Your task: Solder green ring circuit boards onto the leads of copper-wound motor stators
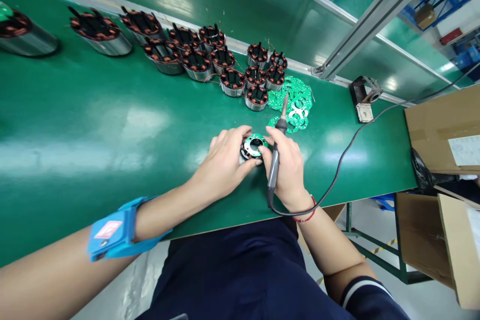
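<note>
My left hand (225, 162) grips the side of a small motor stator (252, 148) that stands on the green table (93, 125); a green ring-shaped circuit board lies on its top. My right hand (287, 167) touches the stator's right side and holds a soldering iron (276, 152) lengthwise, tip pointing away toward a pile of green ring boards (294, 102). The iron's black cable (345, 155) loops off the table's near edge and runs right. A blue wrist strap (120, 230) is on my left forearm.
Several copper-wound stators (225, 57) stand in a cluster and a row along the far side of the table. A small black and metal holder (363, 97) sits at the far right. Cardboard boxes (446, 130) stand to the right, beyond the table's end.
</note>
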`<state>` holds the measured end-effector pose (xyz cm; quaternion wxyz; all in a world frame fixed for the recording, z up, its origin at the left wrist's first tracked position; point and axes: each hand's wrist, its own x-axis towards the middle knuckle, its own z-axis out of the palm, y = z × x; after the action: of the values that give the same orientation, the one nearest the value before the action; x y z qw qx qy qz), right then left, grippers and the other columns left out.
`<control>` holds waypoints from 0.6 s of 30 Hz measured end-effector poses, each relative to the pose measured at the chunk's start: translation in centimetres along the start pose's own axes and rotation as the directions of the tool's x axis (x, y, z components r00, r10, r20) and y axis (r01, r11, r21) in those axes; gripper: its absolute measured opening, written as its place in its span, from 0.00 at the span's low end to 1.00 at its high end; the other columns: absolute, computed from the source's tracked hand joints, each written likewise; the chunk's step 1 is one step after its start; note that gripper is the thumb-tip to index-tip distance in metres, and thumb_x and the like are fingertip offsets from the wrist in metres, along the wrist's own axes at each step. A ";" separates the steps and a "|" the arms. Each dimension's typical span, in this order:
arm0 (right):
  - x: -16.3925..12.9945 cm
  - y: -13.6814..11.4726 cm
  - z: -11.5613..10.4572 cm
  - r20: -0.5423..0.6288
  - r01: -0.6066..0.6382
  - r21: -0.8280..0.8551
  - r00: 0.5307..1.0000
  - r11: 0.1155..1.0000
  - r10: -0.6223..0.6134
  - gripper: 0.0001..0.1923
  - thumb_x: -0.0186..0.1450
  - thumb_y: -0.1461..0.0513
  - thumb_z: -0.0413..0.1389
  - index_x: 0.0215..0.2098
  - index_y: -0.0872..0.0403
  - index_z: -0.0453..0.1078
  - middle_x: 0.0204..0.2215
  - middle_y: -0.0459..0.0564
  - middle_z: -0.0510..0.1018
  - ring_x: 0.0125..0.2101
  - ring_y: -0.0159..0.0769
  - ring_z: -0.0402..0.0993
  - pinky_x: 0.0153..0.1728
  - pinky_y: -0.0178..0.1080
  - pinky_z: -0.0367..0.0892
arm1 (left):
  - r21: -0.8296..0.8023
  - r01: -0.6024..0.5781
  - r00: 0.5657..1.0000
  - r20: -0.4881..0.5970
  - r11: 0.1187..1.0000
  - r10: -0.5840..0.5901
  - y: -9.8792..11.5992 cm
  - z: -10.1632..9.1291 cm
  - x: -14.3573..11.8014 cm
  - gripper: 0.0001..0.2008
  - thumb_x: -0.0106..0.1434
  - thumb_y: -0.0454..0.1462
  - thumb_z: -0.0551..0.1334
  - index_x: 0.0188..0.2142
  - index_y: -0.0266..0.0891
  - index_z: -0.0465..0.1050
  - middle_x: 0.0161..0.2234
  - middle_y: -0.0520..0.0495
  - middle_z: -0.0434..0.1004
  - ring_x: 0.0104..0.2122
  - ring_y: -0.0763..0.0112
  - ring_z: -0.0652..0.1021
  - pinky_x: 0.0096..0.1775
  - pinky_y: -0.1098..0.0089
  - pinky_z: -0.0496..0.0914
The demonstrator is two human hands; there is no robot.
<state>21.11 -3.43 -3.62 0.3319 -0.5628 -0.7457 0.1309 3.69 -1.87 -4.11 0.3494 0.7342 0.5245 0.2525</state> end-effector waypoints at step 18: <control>-0.7 -1.2 1.5 -0.035 0.104 -0.120 0.993 0.987 -0.109 0.20 0.76 0.54 0.50 0.61 0.55 0.66 0.47 0.57 0.82 0.44 0.43 0.79 0.49 0.45 0.75 | 0.011 -0.230 0.970 0.080 0.973 0.228 -1.2 -1.2 1.6 0.20 0.63 0.41 0.56 0.53 0.37 0.69 0.51 0.39 0.76 0.51 0.52 0.73 0.56 0.52 0.69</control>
<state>19.35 -4.17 -4.27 0.3199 -0.5434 -0.7741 0.0568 2.63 0.22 -4.24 0.3306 0.8028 0.4247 0.2567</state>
